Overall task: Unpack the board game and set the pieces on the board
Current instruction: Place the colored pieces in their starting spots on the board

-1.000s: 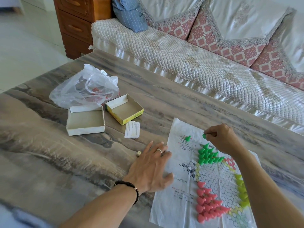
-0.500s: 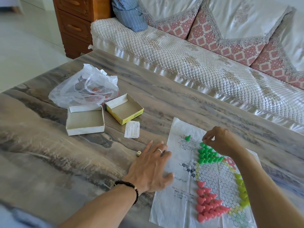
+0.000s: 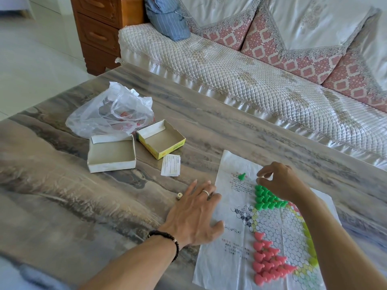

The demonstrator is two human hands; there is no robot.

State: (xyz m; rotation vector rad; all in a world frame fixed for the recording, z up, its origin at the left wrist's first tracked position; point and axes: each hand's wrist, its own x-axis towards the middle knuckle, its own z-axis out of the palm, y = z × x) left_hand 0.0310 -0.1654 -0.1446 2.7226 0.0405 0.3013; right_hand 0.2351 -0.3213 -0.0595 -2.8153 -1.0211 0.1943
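green piece (image 3: 258,187) now seated at cluster tip, no longer pinched; right hand (image 3: 280,181) loosely curled, empty; left hand (image 3: 194,216) spread flat on board (image 3: 230,258); stray green piece (image 3: 241,176) left.

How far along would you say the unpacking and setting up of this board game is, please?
Well advanced. Done: both box halves sit emptied, the paper board is spread out, and the pink pieces and most green pieces fill their corners. In hand: the right hand hovers at the green cluster's tip while the left hand presses the board's edge. Left: one stray green piece lies outside the grid.
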